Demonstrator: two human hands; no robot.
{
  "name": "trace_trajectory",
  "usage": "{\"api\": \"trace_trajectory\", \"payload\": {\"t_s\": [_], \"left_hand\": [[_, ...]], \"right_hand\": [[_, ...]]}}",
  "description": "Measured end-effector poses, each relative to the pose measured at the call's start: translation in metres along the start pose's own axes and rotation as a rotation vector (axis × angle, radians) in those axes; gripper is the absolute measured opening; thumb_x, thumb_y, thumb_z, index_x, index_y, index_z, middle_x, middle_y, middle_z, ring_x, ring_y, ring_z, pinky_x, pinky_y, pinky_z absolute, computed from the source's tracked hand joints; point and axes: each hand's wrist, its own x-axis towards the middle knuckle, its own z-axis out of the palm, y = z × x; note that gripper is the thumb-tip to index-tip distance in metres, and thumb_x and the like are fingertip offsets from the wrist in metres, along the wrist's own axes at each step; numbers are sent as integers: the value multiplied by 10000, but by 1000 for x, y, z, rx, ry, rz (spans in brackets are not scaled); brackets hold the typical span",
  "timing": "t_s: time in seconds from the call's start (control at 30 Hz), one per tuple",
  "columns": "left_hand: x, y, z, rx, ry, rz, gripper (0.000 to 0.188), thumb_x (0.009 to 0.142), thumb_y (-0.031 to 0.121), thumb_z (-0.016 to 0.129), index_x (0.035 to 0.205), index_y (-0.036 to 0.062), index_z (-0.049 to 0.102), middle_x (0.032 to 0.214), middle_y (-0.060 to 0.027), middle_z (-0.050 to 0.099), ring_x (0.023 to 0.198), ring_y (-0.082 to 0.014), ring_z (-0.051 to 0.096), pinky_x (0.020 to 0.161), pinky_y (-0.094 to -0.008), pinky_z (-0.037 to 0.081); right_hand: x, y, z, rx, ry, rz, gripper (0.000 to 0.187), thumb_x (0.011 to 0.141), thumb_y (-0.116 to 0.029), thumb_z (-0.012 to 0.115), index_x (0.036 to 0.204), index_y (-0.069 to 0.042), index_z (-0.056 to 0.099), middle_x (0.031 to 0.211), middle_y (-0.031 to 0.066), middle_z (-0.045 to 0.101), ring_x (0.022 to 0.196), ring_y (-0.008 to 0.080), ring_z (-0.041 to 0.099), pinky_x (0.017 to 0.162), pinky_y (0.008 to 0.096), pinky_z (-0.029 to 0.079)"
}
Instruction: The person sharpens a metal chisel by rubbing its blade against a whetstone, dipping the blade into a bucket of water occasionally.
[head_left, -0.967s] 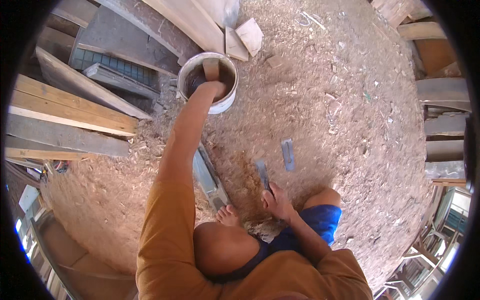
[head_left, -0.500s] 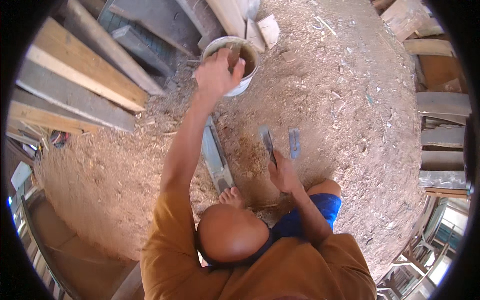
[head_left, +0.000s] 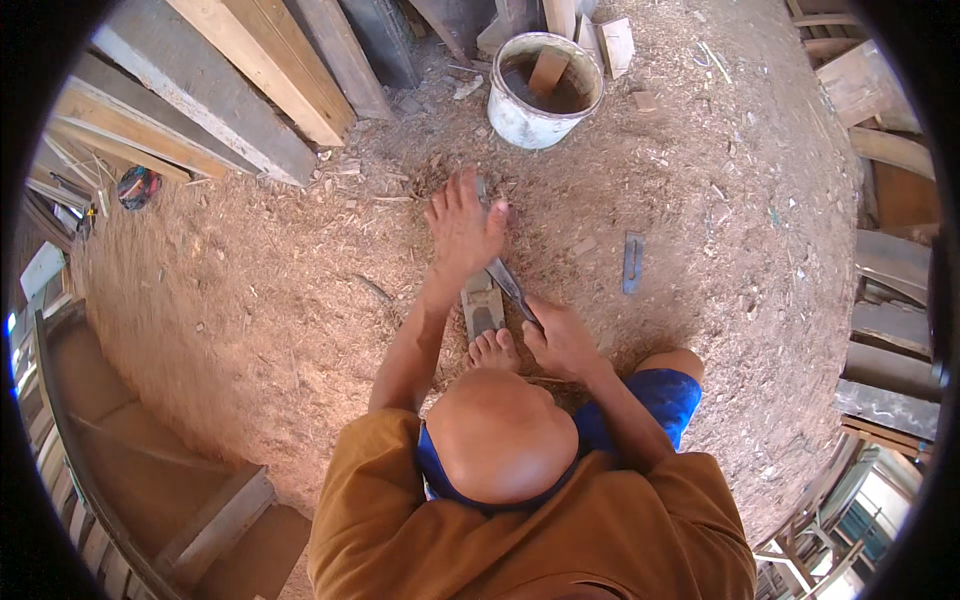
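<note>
My right hand (head_left: 562,340) is closed round the dark end of a long metal blade (head_left: 512,287). The blade slants up and left over a narrow grey sharpening stone (head_left: 484,312) on the ground, its far end hidden under my left hand. My left hand (head_left: 464,228) lies over the stone's far part with fingers stretched out, thumb spread to the right. My bare foot (head_left: 492,349) touches the near end of the stone. To the right, a flat slotted metal plate (head_left: 632,263) lies on the ground.
A whitish bucket (head_left: 530,127) of brownish water, a brown block (head_left: 547,73) in it, stands ahead. Planks (head_left: 215,85) lean at the far left; stacked timber (head_left: 895,260) lines the right. Wood shavings cover the ground. A curved wooden piece (head_left: 120,470) is at the lower left.
My left hand has come back from the bucket and down onto the stone. My right hand has brought the blade left over the stone. The view has shifted, too.
</note>
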Motion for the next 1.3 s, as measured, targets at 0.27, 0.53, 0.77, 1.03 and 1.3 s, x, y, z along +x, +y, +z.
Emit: {"api": "trace_trajectory", "payload": {"t_s": [0.27,0.53,0.77,1.03,1.3], "left_hand": [[-12,-28,-21,-1320,-134,-610,522,1110,489,471,1267,36,678,1180,-156,695,1018,-238,664,903,-429,534],[-38,31,-27,-1577,-312,-598,98,1008,143,743,966,90,672,819,29,672,717,-82,656,608,-267,558],[-43,26,-26,-1636,-282,-676,225,1012,285,748,900,102,679,731,2,685,604,-77,645,521,-263,543],[-55,14,-19,-1839,-242,-555,190,1051,216,680,1117,41,714,936,-69,760,785,-167,742,713,-340,621],[-71,20,-5,-1914,-211,-440,459,1070,163,625,1518,97,548,1370,-102,666,1176,-219,673,970,-389,591]], "right_hand": [[-4,-15,-21,77,32,83,399,972,-124,602,1280,129,600,1118,340,681,1038,505,665,918,507,539],[0,-5,-14,47,94,27,400,977,-124,617,1294,120,595,1143,317,682,1030,496,663,912,522,530],[-6,-11,-12,4,95,27,410,970,-126,616,1312,101,609,1136,317,688,1016,491,668,917,529,530],[-5,-16,-7,690,-24,238,325,1049,-125,533,1308,62,594,1011,147,675,901,214,676,820,363,537],[-1,-27,-2,1083,-143,282,322,1079,-68,447,1382,24,509,957,53,607,803,127,585,759,312,508]]}}
